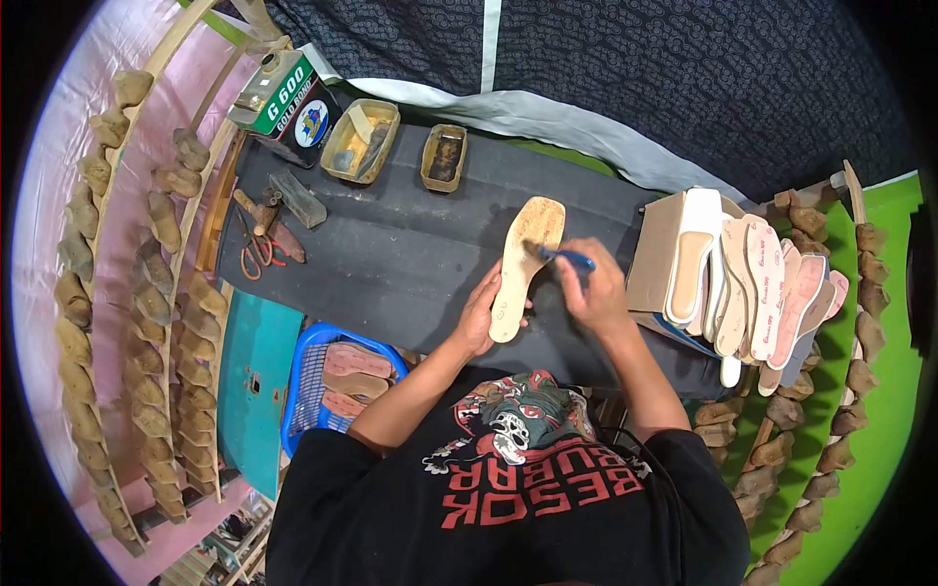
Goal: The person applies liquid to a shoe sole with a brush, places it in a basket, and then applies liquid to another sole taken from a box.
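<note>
A pale insole (512,283) is held up over the dark work table, its wide end pointing away from me and stained brown. My left hand (477,317) grips it by the narrower near end, with the thumb along one edge and fingertips showing at the other. In my right hand (598,293) is a brush with a blue handle (576,260). The brush's dark tip meets the insole near its middle, beside the brown area. Some of the right fingers are hidden behind the hand.
A glue can (293,112) and two stained plastic tubs (389,122) stand at the back left, near scissors (256,259). A cardboard box (653,256) with several insoles is at right. Below left sits a blue basket (293,391); racks of shoe lasts (73,298) flank the table.
</note>
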Tool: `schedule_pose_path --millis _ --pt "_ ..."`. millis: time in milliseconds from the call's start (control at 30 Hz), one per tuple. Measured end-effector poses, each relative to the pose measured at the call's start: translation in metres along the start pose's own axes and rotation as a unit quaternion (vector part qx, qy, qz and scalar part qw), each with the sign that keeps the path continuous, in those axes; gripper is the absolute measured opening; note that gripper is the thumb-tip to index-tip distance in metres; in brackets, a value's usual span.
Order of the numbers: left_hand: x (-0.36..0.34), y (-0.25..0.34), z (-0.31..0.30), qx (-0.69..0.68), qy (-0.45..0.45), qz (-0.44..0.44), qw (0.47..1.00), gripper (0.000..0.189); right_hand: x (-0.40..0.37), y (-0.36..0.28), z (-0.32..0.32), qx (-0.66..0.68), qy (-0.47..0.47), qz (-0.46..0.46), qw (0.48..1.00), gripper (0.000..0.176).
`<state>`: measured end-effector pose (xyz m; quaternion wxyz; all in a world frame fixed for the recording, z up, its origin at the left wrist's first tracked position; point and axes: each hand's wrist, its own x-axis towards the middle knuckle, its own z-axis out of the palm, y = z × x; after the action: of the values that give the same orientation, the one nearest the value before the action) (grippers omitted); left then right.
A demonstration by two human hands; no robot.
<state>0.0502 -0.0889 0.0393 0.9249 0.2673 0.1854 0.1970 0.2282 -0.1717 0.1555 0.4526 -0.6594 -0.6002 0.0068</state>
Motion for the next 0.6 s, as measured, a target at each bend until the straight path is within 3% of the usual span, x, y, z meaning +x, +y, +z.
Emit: schedule_pose_path --millis 133,300,433,600 --pt "0.001 -0.002 0.000 0.013 -0.009 0.003 1.000 0.065 0.007 0.002 -0.007 -0.013 -0.002 0.026 1.000 0.016" --pt "0.001 -0.004 -0.004 0.005 0.007 0.004 1.000 0.065 -0.003 -0.009 -0.001 0.020 -0.045 -0.016 0.999 0.017" --pt "0.001 -0.002 -0.003 0.024 0.002 -0.002 1.000 0.064 0.002 0.004 -0.002 -0.015 0.019 0.020 1.000 0.017" --pt "0.003 -0.001 -0.001 0.012 0.000 -0.009 1.000 0.062 0.002 -0.010 0.002 0.003 -0.010 -0.024 1.000 0.018"
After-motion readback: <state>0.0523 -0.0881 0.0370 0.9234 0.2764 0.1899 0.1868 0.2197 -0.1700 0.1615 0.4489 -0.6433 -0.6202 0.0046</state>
